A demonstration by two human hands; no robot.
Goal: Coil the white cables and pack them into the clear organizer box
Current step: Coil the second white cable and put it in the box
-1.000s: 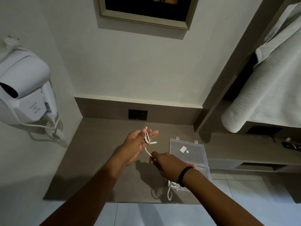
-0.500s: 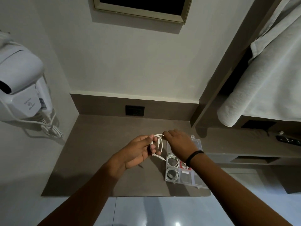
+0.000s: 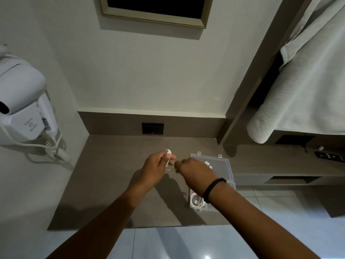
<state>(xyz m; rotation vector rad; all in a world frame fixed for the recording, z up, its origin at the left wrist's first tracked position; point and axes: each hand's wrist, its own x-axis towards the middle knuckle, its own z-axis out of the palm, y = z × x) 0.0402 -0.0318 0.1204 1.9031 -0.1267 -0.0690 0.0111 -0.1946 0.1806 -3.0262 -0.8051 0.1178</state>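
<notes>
While the left hand [image 3: 157,168] is pinching a small bundle of white cable [image 3: 168,156] between thumb and fingers, it is keeping the loops raised above the grey counter [image 3: 104,184], probably so the turns are not spreading apart. Just to its right, the right hand [image 3: 196,175] is reaching in with its fingers closed near a loose tail of the same cable; whether it is actually gripping that tail I cannot tell, since the fingertips are facing away from the camera. Holding the coil in one hand and feeding the end with the other looks like the final wrap of the bundle. The clear organizer box [image 3: 230,186] is lying open on the counter just beyond and below the right wrist, its lid [image 3: 220,165] folded back toward the wall, which is leaving the compartments free to receive things. One coiled cable [image 3: 196,200] is already sitting in a near compartment, partly hidden by the forearm. Judging by this, the packing is partly done, and the box is being kept close so the finished bundle needs only a short drop
</notes>
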